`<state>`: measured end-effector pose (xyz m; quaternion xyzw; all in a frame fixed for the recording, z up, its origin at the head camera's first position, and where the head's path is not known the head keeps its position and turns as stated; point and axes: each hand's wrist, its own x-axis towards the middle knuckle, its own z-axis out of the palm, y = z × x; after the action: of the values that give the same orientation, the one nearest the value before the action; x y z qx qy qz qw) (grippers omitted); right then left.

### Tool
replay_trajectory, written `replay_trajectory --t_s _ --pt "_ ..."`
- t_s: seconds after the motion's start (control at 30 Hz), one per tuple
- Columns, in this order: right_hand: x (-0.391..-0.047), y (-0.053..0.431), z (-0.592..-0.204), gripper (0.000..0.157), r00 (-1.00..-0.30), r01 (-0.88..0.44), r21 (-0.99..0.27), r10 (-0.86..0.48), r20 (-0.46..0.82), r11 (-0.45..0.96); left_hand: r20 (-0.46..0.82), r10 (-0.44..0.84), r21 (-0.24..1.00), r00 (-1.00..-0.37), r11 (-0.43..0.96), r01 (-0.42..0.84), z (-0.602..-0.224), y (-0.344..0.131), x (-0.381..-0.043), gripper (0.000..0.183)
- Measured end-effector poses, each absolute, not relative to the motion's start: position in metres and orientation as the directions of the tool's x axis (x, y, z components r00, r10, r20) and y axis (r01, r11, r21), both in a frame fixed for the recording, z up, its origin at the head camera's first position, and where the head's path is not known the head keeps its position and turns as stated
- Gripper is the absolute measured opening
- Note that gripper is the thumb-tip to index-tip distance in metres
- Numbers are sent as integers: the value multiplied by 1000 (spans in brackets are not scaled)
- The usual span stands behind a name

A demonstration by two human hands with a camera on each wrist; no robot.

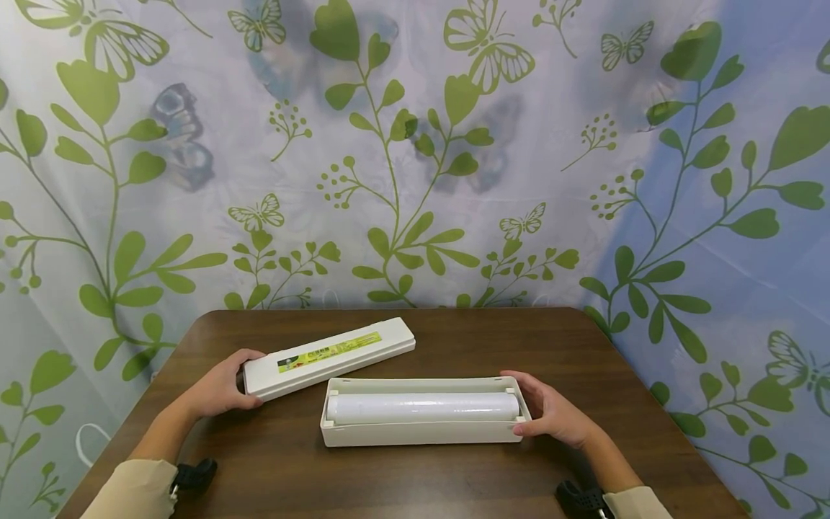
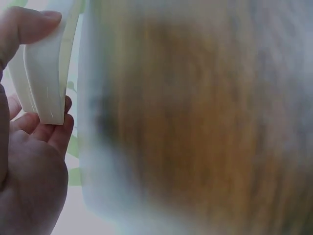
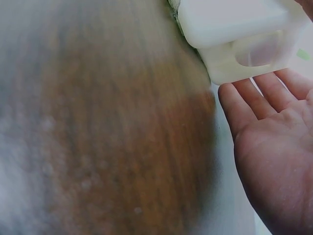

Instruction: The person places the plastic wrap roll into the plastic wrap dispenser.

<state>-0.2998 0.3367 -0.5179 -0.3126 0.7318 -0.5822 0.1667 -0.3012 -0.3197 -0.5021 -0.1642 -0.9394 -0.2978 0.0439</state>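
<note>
A long white lid [image 1: 329, 360] with a yellow-green label slants across the table's left half. Its left end is gripped by my left hand [image 1: 220, 387], thumb on the near side and fingers around the far side. The left wrist view shows thumb and fingers around the end of the lid [image 2: 45, 78]. In front and to the right lies an uncovered white cling film box [image 1: 421, 435], with a roll of cling film [image 1: 424, 408] inside. My right hand [image 1: 554, 412] holds the box's right end between thumb and fingers; in the right wrist view several fingers lie behind it.
Both things are over a dark brown wooden table [image 1: 363, 479] with rounded far corners. Behind it hangs a pale curtain [image 1: 415, 180] with green leaves and butterflies. A black strap [image 1: 196, 476] sits at the left wrist, another black strap [image 1: 580, 499] at the right.
</note>
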Motion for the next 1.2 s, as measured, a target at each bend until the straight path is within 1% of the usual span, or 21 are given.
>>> replay_trajectory --t_s 0.23,0.43,0.73,1.2 --pt "-299 336 -517 96 -745 -271 -955 -655 129 120 193 298 541 -935 762 355 -496 -314 -298 77" --pt "-299 336 -517 95 -746 -275 -954 -653 130 123 197 280 551 -939 761 343 -493 -310 -295 78" --pt "-299 336 -517 95 -753 -267 -954 -647 117 138 256 250 562 -934 747 354 -497 -307 -294 79" --pt "-300 337 -519 96 -759 -266 -954 -641 116 142 338 221 596 -915 703 390 -493 -296 -291 80"
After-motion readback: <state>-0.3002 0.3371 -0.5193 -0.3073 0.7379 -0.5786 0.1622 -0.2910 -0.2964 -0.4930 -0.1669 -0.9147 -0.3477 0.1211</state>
